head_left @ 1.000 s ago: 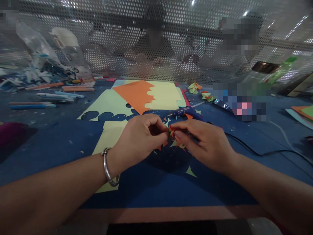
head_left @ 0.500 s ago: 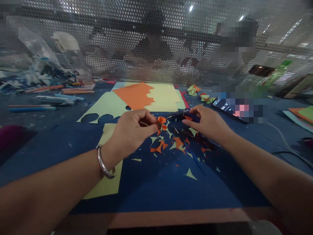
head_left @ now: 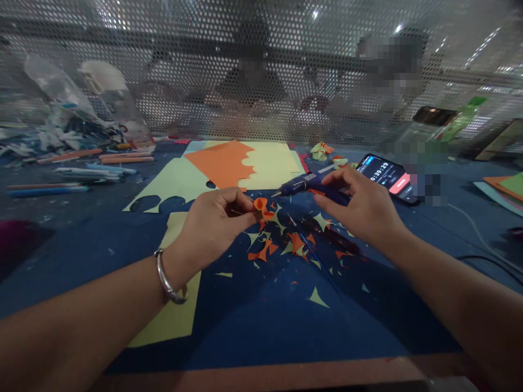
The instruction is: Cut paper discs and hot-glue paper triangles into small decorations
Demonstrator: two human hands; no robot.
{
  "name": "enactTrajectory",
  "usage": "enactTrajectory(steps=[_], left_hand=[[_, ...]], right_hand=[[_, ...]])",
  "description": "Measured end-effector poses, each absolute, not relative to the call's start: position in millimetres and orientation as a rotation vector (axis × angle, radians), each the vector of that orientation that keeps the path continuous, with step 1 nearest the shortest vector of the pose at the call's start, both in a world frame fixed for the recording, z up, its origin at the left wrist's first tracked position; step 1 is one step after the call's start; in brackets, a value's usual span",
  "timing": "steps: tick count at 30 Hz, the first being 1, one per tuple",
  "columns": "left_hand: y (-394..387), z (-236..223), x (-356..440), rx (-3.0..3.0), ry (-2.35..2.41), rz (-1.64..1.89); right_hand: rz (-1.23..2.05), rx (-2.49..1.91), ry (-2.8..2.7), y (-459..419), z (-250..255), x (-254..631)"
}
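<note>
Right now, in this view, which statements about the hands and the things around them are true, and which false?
1. The left hand pinches some curled orange paper. True.
2. The glue gun lies untouched. False: the right hand holds the glue gun.
3. The phone has its screen lit. True.
4. The bracelet is on the right wrist. False: the bracelet is on the left.
5. The orange sheet partly covers a yellow sheet. True.

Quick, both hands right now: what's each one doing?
Left hand: closed, pinching a small orange paper piece.
Right hand: closed around a dark blue glue gun.
</note>
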State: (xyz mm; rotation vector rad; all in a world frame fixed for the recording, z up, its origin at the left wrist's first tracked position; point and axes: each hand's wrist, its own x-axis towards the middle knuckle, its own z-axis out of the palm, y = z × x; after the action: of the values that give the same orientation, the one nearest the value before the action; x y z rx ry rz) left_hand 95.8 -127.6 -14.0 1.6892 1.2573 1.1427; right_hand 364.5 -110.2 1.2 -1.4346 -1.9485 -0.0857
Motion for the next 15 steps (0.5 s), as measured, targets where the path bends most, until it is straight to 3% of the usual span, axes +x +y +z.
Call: enactTrajectory(steps=[15], left_hand=[[-127, -14, 95, 1.762, 1.364, 1.111]], right_hand=[[-0.189, -1.258, -2.002, -128, 8, 360]])
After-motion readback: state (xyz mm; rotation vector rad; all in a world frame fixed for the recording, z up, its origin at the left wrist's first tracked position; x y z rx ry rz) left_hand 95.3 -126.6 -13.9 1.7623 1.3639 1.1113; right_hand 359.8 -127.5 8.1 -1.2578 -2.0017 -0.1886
